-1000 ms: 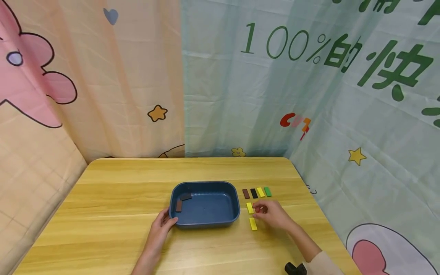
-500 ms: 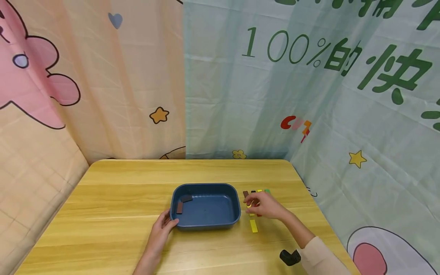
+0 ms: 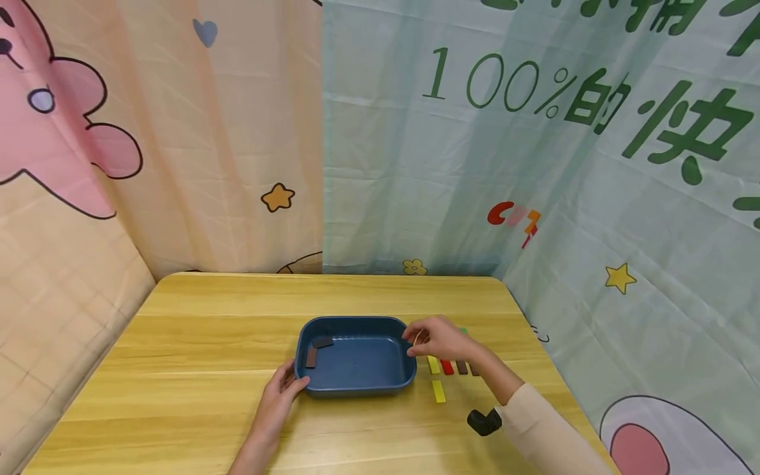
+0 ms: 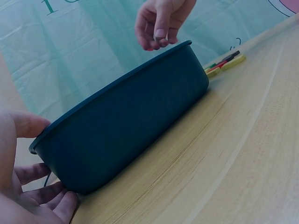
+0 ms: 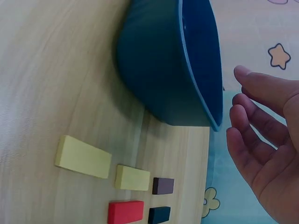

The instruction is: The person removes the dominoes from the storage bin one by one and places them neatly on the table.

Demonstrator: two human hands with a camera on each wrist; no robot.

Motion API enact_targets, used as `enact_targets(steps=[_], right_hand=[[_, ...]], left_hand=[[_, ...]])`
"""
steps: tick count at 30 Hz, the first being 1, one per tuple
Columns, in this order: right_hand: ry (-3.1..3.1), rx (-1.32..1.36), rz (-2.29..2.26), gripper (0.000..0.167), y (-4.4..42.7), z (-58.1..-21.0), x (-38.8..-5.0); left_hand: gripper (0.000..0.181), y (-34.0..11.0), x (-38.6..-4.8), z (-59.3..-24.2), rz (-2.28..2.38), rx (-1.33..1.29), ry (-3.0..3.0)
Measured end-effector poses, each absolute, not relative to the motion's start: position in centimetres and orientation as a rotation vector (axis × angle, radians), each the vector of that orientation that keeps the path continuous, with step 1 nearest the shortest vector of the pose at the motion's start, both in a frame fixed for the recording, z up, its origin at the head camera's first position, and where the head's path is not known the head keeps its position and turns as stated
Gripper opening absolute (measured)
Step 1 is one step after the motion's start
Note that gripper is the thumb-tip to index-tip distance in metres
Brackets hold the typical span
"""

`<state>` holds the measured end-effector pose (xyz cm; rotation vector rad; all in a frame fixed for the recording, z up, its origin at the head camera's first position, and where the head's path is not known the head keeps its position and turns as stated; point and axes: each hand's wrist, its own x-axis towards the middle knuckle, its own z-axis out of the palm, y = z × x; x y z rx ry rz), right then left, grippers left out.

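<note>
My left hand [image 3: 273,399] grips the left front corner of a dark blue plastic tub [image 3: 356,390], thumb over the rim and fingers against the outer wall. Inside the tub, near its left end, lie a brown block [image 3: 311,358] and a black block [image 3: 322,342]. Above the tub's right rim hovers my right hand [image 3: 442,338], its fingers loosely bent and thumb apart; in the right wrist view nothing shows between them. Right of the tub lie two yellow blocks [image 5: 83,156], a red block [image 5: 125,212], and several dark blocks [image 5: 163,185].
A green block [image 3: 464,330] peeks out behind my right hand, which covers part of the back row. The light wooden table [image 3: 208,343] extends left of the tub. Printed curtains [image 3: 404,165] hang behind it. A black device [image 3: 483,422] sits by my right sleeve.
My right hand has moved left from beside the red block, past the yellow blocks, to above the tub's right rim. My left hand keeps its grip on the tub.
</note>
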<state>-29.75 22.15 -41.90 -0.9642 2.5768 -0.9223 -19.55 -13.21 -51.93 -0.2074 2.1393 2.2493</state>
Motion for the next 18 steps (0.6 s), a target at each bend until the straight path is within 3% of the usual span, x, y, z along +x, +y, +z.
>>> enact_targets(steps=[18], right_hand=[[2.541, -1.102, -0.694, 0.026, 16.3, -41.4, -32.9]], left_hand=[[0.058, -13.2, -19.5, -51.9, 2.239, -0.215, 2.152]])
